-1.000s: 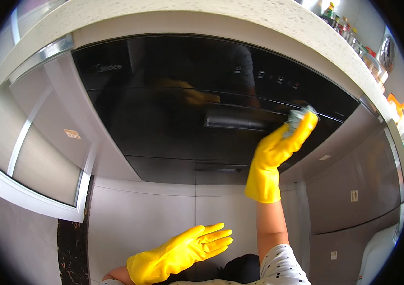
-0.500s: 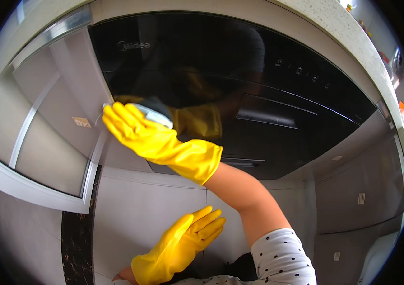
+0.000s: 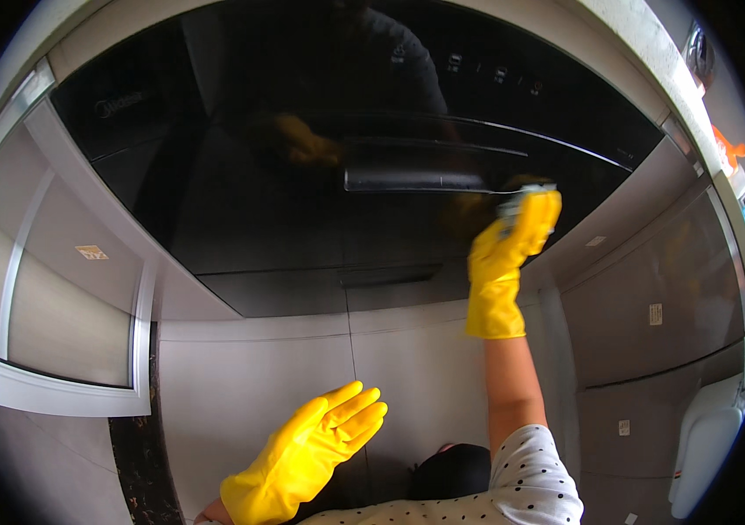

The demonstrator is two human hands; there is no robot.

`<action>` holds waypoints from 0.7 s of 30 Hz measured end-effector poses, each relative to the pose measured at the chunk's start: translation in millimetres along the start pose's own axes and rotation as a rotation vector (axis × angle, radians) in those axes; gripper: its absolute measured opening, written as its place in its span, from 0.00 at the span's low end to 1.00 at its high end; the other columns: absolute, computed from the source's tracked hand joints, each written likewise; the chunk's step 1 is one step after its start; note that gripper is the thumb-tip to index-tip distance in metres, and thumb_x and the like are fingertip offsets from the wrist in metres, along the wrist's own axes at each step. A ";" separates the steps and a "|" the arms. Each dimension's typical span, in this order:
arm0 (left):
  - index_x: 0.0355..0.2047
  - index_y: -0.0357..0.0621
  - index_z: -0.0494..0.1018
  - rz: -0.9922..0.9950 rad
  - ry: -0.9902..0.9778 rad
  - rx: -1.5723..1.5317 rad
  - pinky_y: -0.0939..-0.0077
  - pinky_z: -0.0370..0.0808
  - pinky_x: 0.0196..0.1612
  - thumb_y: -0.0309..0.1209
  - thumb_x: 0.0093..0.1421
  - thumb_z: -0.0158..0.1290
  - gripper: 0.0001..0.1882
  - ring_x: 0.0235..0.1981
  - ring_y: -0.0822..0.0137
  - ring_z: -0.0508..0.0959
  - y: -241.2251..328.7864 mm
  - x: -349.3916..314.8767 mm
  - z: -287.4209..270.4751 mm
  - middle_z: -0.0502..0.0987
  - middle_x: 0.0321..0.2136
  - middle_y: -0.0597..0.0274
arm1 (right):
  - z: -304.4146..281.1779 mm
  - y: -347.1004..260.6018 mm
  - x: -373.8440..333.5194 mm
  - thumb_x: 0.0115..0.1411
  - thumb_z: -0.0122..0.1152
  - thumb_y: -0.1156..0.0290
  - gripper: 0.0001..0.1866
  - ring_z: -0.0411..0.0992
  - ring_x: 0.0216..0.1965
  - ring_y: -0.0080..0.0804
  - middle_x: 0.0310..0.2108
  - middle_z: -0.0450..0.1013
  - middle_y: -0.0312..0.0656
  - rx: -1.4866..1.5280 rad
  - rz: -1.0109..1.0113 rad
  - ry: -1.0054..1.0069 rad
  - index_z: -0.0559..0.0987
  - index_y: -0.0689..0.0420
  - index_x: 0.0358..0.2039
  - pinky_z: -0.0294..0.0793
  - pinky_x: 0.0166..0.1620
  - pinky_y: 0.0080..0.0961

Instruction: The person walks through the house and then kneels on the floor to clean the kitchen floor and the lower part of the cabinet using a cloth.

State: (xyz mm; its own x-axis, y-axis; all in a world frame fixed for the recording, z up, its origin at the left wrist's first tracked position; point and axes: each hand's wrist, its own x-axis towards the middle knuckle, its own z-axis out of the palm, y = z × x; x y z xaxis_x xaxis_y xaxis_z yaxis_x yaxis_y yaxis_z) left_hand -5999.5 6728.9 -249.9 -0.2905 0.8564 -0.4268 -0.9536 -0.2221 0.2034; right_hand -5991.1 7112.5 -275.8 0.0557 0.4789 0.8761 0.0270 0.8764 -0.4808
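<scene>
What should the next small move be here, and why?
Probably slide the right hand leftward, below the long handle bar, across the black panel: the blurred pale pad it holds is near the panel's right edge, and most of the surface lies to the left.

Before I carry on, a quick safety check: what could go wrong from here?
The greyish cloth in the gloved right hand sits close to the right end of the recessed handle, so it might snag there. Control icons line the black appliance front above; a stray wipe could perhaps press one.
</scene>
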 end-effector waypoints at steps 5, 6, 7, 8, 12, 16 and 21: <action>0.59 0.38 0.71 -0.005 0.090 0.065 0.53 0.58 0.71 0.39 0.72 0.44 0.22 0.62 0.50 0.71 5.2 0.5 6.1 0.74 0.58 0.50 | -18.3 26.9 33.6 0.73 0.48 0.61 0.26 0.66 0.62 0.31 0.63 0.63 0.42 -0.014 0.210 0.354 0.62 0.50 0.68 0.59 0.68 0.23; 0.59 0.38 0.71 -0.023 0.106 0.065 0.54 0.59 0.71 0.39 0.72 0.44 0.22 0.62 0.50 0.72 7.4 -1.4 8.9 0.74 0.58 0.50 | -16.7 22.1 19.6 0.73 0.48 0.63 0.26 0.62 0.65 0.33 0.65 0.61 0.43 0.005 0.224 0.318 0.61 0.50 0.69 0.57 0.69 0.25; 0.58 0.38 0.71 -0.033 0.127 0.065 0.54 0.59 0.71 0.38 0.72 0.44 0.21 0.61 0.50 0.72 9.8 -2.6 13.3 0.74 0.57 0.50 | -4.0 6.6 0.4 0.72 0.48 0.65 0.26 0.61 0.67 0.34 0.66 0.61 0.43 0.019 0.206 0.269 0.60 0.49 0.70 0.56 0.70 0.27; 0.58 0.38 0.71 -0.037 0.164 0.068 0.55 0.60 0.71 0.38 0.73 0.45 0.21 0.61 0.50 0.72 12.3 -6.6 14.3 0.75 0.57 0.50 | 13.4 -13.3 -27.8 0.72 0.48 0.66 0.27 0.59 0.68 0.35 0.67 0.60 0.43 0.038 0.205 0.220 0.60 0.49 0.70 0.55 0.70 0.28; 0.57 0.37 0.72 -0.060 0.102 0.016 0.54 0.61 0.70 0.37 0.72 0.45 0.20 0.61 0.49 0.71 10.5 -4.7 7.2 0.74 0.57 0.47 | 80.7 -78.1 -101.1 0.64 0.58 0.74 0.31 0.57 0.69 0.50 0.68 0.58 0.49 -0.150 -0.230 0.008 0.64 0.50 0.68 0.53 0.70 0.42; 0.58 0.37 0.70 0.010 0.069 0.031 0.52 0.60 0.70 0.38 0.73 0.44 0.21 0.63 0.46 0.69 6.5 -15.9 15.1 0.71 0.59 0.44 | 136.5 -155.3 -138.4 0.58 0.66 0.71 0.27 0.68 0.61 0.49 0.62 0.68 0.47 -0.108 -0.554 -0.147 0.76 0.51 0.60 0.64 0.65 0.42; 0.61 0.37 0.67 0.054 -0.016 0.030 0.49 0.58 0.71 0.39 0.73 0.41 0.22 0.64 0.44 0.67 1.1 -27.8 20.6 0.70 0.60 0.44 | 180.4 -225.8 -146.6 0.59 0.56 0.74 0.25 0.73 0.57 0.36 0.59 0.73 0.41 0.048 -0.939 -0.282 0.76 0.53 0.59 0.70 0.60 0.28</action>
State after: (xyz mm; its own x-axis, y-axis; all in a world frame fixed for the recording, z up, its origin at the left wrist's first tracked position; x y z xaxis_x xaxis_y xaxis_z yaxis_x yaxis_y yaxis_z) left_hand -5990.9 6714.4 -219.6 -0.3397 0.8509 -0.4008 -0.9338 -0.2542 0.2518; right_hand -6185.4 6853.4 -289.1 -0.2082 -0.4246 0.8811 -0.1022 0.9054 0.4122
